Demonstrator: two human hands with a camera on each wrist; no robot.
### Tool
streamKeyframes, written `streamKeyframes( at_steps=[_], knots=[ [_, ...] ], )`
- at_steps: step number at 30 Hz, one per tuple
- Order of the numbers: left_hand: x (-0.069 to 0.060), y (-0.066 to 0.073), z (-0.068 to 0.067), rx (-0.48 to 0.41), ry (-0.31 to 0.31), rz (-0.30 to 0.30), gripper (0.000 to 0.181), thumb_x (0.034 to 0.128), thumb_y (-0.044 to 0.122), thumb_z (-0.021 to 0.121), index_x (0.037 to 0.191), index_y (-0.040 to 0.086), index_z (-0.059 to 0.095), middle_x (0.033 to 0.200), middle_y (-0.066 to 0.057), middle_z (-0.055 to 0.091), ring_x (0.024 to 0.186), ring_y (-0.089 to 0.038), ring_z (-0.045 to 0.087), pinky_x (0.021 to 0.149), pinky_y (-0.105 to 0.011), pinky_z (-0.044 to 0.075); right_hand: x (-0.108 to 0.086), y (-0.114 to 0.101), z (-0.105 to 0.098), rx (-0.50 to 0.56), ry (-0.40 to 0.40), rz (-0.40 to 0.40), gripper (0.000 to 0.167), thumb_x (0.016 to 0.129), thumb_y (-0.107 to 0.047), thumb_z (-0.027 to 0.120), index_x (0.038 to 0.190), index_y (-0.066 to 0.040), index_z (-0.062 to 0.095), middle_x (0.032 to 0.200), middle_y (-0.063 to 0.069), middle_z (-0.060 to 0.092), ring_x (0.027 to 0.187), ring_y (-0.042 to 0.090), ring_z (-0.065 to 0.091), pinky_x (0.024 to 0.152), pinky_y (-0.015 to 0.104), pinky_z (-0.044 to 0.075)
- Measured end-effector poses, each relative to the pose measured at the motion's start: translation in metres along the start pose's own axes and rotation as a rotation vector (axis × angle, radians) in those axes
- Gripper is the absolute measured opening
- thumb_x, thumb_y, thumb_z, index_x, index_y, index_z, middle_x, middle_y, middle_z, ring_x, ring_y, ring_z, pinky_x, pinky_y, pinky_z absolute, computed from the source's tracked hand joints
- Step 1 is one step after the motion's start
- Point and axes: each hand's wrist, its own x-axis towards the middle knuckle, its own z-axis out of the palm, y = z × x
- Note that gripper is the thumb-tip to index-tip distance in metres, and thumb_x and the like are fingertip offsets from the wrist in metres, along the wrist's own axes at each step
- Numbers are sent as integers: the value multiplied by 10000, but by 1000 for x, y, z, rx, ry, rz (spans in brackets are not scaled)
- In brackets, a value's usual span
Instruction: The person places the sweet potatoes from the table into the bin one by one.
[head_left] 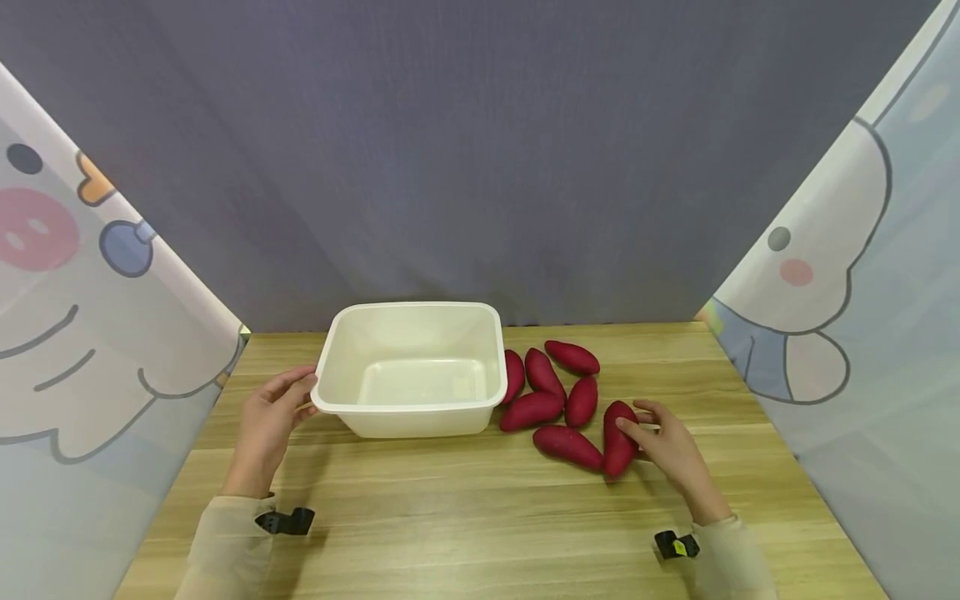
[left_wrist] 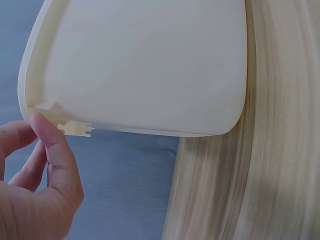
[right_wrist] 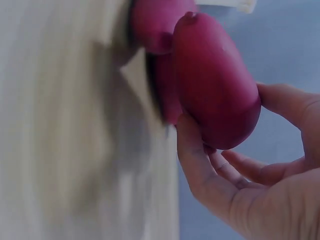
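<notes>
A white plastic basin [head_left: 420, 423] stands on the table, and no contents show inside it. At its left rim is my left hand [head_left: 272, 417]; in the left wrist view the left hand [left_wrist: 42, 185] pinches the rim's corner between thumb and finger. Right of the basin, my right hand [head_left: 669, 443] grips a red-skinned sweet potato [head_left: 618, 450]. In the right wrist view, the thumb and fingers of the right hand [right_wrist: 250, 192] hold the sweet potato [right_wrist: 215, 85] from its two sides, and a shadow falls on the table beside it.
Several more sweet potatoes [head_left: 568, 446] lie loosely grouped between the basin and my right hand. The wooden table [head_left: 450, 525] ends at a grey backdrop [head_left: 480, 167]. Cartoon-printed cloth sides [head_left: 75, 333] flank it left and right.
</notes>
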Motion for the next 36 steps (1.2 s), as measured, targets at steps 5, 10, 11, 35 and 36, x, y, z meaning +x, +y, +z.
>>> streamKeyframes(
  at_steps=[5, 10, 11, 35, 36],
  knots=[
    [0, 1, -1, -32, 1, -17, 321, 924, 216, 757, 1197, 54, 718, 1053, 41, 672, 861, -102, 652, 712, -199, 579, 10, -20, -2, 90, -46, -30, 679, 987, -222, 678, 1469, 102, 327, 1347, 323, 446, 923, 151, 643, 731, 343, 610],
    [0, 1, -2, -52, -3, -17, 308, 926, 187, 753, 1203, 56, 721, 1043, 47, 675, 848, -98, 650, 712, -200, 579, 23, -54, 0, 108, -89, -106, 649, 989, -199, 671, 1464, 92, 338, 1348, 320, 444, 936, 136, 640, 729, 347, 612],
    [0, 1, -2, -53, -2, -13, 305, 928, 180, 751, 1205, 57, 721, 1039, 47, 677, 846, -98, 649, 710, -200, 579, 25, -63, 1, 94, -95, -124, 647, 987, -203, 675, 1464, 86, 347, 1349, 315, 452, 947, 142, 637, 728, 342, 611],
    [-2, -7, 3, -79, 61, 37, 299, 894, 160, 785, 1154, 17, 746, 984, 21, 724, 755, -112, 661, 684, -213, 589, 115, -227, 122, -30, -363, -292, 665, 916, -307, 753, 1454, -45, 463, 1331, 124, 551, 1111, 258, 603, 765, 380, 611],
    [-3, -7, 4, -75, 64, 40, 297, 895, 161, 784, 1152, 16, 747, 981, 19, 726, 750, -112, 661, 682, -214, 590, 119, -228, 130, -33, -375, -295, 662, 916, -302, 753, 1454, -46, 463, 1326, 123, 555, 1101, 255, 609, 761, 376, 611]
  ],
)
